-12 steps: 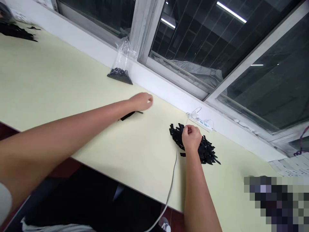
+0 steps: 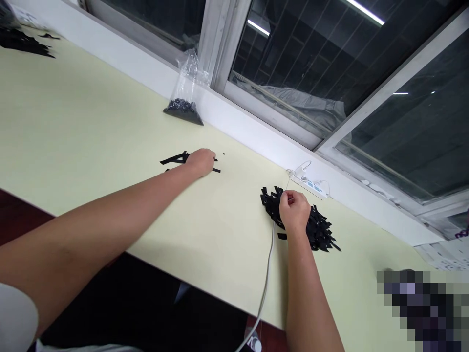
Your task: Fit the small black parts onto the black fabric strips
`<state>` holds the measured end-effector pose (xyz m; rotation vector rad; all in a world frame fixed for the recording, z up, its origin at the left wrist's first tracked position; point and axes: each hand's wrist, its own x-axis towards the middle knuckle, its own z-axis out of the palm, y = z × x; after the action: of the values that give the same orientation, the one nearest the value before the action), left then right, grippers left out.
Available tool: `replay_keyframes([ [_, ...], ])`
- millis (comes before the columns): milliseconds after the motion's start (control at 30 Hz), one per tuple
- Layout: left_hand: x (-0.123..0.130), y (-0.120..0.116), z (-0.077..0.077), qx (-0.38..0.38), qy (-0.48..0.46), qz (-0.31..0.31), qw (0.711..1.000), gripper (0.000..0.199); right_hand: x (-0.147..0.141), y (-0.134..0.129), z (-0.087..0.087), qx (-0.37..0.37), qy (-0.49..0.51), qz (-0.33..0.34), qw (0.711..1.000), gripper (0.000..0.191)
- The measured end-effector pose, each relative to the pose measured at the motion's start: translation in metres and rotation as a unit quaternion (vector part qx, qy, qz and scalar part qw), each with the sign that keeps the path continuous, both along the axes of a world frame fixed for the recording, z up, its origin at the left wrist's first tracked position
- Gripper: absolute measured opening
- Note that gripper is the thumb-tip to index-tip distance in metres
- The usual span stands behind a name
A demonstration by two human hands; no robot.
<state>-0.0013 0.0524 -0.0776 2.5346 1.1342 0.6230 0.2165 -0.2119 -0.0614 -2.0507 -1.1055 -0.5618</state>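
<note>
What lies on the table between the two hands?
In the head view, only bare table lies between the left hand on black strips and the right hand on the black pile.

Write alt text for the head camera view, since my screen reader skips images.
A person's left hand rests on a few loose black strips on a pale yellow table, while the right hand pinches at a pile of black strips beside a white cable. A clear bag of dark bits leans under the window.
</note>
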Motion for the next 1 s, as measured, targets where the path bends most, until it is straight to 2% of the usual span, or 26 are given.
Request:
replay_keyframes([
  [233,-0.002,-0.001,0.007,0.035,0.014,0.007,0.999,0.029,0.000,-0.003,-0.001,-0.003,0.013,0.004,1.000,0.023],
  [433,-0.002,-0.017,0.018,0.056,-0.092,-0.005,0.994,0.024,0.000,-0.003,-0.004,-0.004,-0.001,0.023,1.000,0.024],
  [600,0.004,-0.031,0.028,0.000,-0.219,-0.009,0.976,0.023,-0.001,-0.003,-0.002,-0.004,0.003,0.025,1.000,0.024],
  [767,0.012,-0.052,0.032,-0.084,-0.276,-0.102,0.952,0.017,-0.009,-0.002,0.000,-0.003,0.082,0.043,0.996,0.029],
  [867,0.020,-0.075,0.033,-0.110,-0.259,-0.173,0.944,0.018,-0.019,0.002,0.001,0.018,0.222,0.112,0.969,0.041],
  [1000,0.028,-0.108,0.031,-0.112,-0.197,-0.285,0.931,0.021,-0.036,0.011,0.000,0.034,0.410,0.240,0.879,0.055],
])
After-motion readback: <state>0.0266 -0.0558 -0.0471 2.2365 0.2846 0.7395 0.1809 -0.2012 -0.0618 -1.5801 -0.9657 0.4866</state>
